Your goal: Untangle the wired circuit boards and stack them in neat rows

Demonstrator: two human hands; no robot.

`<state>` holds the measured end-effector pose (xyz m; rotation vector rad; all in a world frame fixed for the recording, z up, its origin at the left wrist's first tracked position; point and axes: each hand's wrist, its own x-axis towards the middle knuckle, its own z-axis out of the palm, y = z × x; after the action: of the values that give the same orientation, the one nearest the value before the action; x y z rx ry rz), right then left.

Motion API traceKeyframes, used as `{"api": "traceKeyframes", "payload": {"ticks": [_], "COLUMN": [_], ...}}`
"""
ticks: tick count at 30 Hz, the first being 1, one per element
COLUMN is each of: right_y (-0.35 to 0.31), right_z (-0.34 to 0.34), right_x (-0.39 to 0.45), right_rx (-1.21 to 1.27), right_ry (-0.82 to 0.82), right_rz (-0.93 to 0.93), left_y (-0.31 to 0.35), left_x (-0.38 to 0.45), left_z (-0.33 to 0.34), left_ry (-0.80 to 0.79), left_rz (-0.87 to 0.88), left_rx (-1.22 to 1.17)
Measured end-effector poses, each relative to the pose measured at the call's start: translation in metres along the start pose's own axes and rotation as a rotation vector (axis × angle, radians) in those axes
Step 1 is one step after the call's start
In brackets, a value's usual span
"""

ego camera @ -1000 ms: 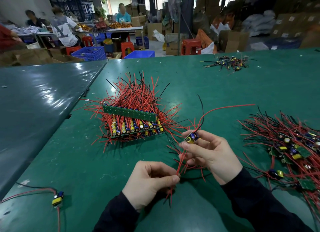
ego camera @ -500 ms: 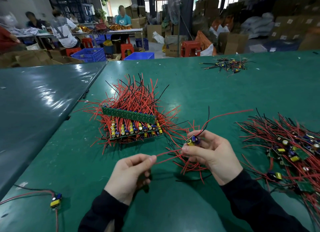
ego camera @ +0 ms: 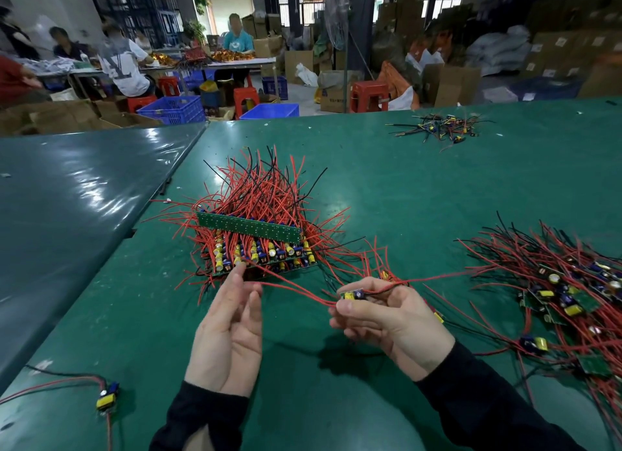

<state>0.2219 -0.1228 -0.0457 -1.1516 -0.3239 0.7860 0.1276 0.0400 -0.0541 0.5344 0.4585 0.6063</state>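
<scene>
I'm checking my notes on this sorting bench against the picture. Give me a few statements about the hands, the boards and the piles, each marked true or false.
1. The right hand pinches a small circuit board. True.
2. The left hand is clenched in a fist. False: its fingers are straight, red wires running past the fingertips.
3. The stacked boards lie left of the tangled pile. True.
4. The table is red. False: it is green.

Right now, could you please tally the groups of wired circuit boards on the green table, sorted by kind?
Neat stack: 1, the stacked rows ahead of the left hand.
Tangled piles: 2, the large pile at right and the small far pile.
Single boards: 2, the held board in the right hand and the loose board near left.
Total: 5
</scene>
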Motion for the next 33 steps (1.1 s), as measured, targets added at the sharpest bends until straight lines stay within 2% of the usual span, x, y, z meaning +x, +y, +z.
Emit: {"api": "traceKeyframes", "payload": {"ticks": [2,5,9,13,15,18,20,22,23,25,27,28,30,33], "right_y": [0.004,0.009,0.018,0.023,0.016,-0.001,-0.018,-0.033,-0.036,-0.036,-0.027,-0.02,-0.002,0.017], "right_z": [0.001,0.003,0.009,0.009,0.007,-0.006,-0.018,-0.025,-0.025,-0.02,-0.015,-0.011,0.002,0.011], "right_x": [0.002,0.003,0.0,-0.002,-0.006,-0.015,-0.021,-0.024,-0.024,-0.023,-0.013,-0.009,-0.006,-0.008], "right_rx": [0.055,0.087,0.034,-0.051,-0.195,-0.423,-0.398,-0.259,-0.158,-0.023,-0.149,-0.268,-0.426,-0.482], "right_ry": [0.062,0.111,0.028,-0.054,-0.248,-0.727,-0.986,-1.093,-1.029,-0.65,-0.245,-0.154,-0.147,-0.128], "right_rz": [-0.042,-0.052,-0.034,0.055,0.143,0.227,0.223,0.114,0.038,-0.121,-0.249,-0.242,-0.165,-0.05], "left_y": [-0.007,-0.026,-0.04,-0.032,-0.022,-0.007,0.001,0.002,0.001,-0.005,-0.014,-0.018,-0.024,-0.028], "left_x": [-0.005,-0.015,-0.017,-0.01,-0.006,-0.002,-0.003,-0.004,-0.005,-0.009,-0.014,-0.016,-0.019,-0.022], "left_z": [0.002,0.006,0.006,0.001,0.0,-0.001,-0.001,-0.002,-0.001,0.0,0.003,0.003,0.004,0.004], "left_ry": [-0.09,-0.198,-0.203,-0.096,-0.04,-0.005,-0.009,-0.04,-0.063,-0.113,-0.165,-0.193,-0.239,-0.26], "left_rz": [-0.099,-0.153,0.113,0.393,0.457,0.466,0.417,0.336,0.309,0.307,0.334,0.357,0.407,0.468], "left_rx": [0.044,0.344,0.549,0.621,0.558,0.455,0.475,0.562,0.608,0.705,0.794,0.83,0.886,0.935]}}
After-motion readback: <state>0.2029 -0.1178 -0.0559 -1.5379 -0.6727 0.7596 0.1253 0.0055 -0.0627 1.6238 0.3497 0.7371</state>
